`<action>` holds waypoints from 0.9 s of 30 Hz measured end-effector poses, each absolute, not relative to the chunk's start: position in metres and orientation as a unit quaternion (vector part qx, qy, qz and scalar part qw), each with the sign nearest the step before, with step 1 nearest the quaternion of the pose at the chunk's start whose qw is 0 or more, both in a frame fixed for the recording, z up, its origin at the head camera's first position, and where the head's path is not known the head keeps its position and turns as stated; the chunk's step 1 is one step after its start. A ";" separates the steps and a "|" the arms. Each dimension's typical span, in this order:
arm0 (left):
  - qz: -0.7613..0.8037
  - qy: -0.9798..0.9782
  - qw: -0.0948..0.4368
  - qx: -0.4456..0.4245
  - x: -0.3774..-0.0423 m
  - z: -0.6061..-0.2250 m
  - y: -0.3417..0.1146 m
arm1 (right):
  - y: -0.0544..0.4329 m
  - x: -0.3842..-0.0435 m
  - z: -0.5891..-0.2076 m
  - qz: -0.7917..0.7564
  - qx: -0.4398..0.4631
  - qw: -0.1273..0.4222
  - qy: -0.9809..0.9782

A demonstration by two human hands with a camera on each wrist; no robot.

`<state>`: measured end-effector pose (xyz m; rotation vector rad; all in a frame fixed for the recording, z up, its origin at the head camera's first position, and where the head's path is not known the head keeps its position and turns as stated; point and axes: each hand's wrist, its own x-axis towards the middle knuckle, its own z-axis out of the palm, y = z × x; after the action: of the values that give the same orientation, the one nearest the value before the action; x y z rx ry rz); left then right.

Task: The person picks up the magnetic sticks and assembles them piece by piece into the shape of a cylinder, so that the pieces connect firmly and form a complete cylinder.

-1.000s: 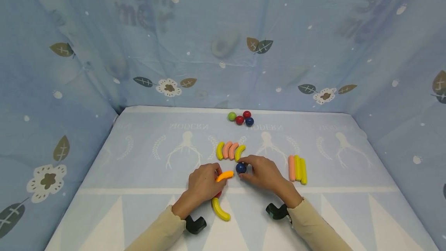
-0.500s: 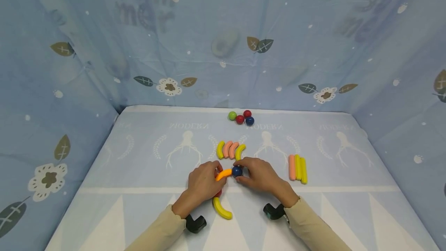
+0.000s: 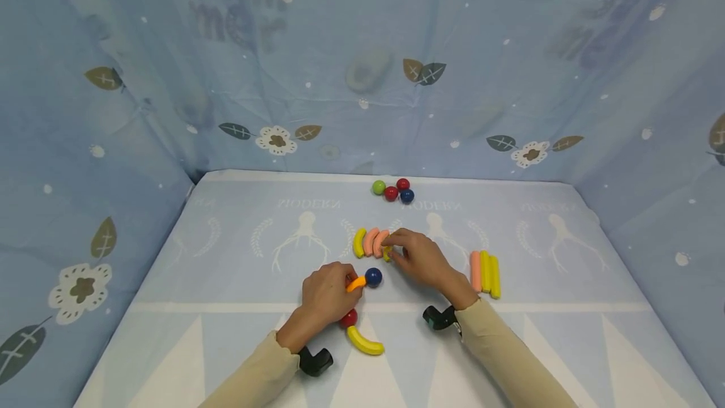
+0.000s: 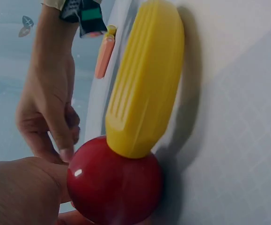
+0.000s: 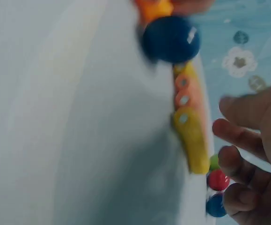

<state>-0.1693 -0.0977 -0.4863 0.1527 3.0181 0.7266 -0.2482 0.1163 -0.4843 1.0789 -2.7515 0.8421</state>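
Observation:
My left hand [image 3: 328, 291] pinches an orange curved stick [image 3: 355, 284], its far part hidden by the fingers. A dark blue ball [image 3: 373, 277] touches the stick's right end. Below the hand, a red ball [image 3: 348, 318] touches the end of a yellow curved stick [image 3: 365, 342]; the left wrist view shows both close up. My right hand [image 3: 421, 257] hovers at another yellow curved stick [image 5: 191, 140], its fingers loosely bent. In the right wrist view, those fingers look apart from that stick and hold nothing.
Two pink curved sticks [image 3: 375, 242] and a yellow one [image 3: 359, 242] lie beside my right fingertips. Straight pink and yellow sticks [image 3: 485, 273] lie to the right. At the back sits a cluster of green, red and blue balls [image 3: 391, 193]. Patterned cloth [image 3: 362, 118] walls the table.
My right hand brought the blue ball leftward against the orange stick and let go, then moved up to the yellow curved stick. The left hand shifted slightly left with the joined pieces.

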 end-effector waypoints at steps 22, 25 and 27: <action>0.222 0.973 0.029 0.049 -0.165 -0.481 -0.099 | 0.126 -0.231 -0.484 0.139 0.332 0.034 -0.932; 0.220 0.974 0.030 0.048 -0.165 -0.482 -0.099 | 0.125 -0.227 -0.483 0.151 0.343 0.022 -0.927; 0.220 0.974 0.030 0.047 -0.165 -0.482 -0.098 | 0.123 -0.225 -0.483 0.154 0.349 0.014 -0.924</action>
<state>-0.1650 -0.0984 -0.4815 0.1451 3.0022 0.6779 -0.2246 0.1233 -0.4829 1.0864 -2.8776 0.4790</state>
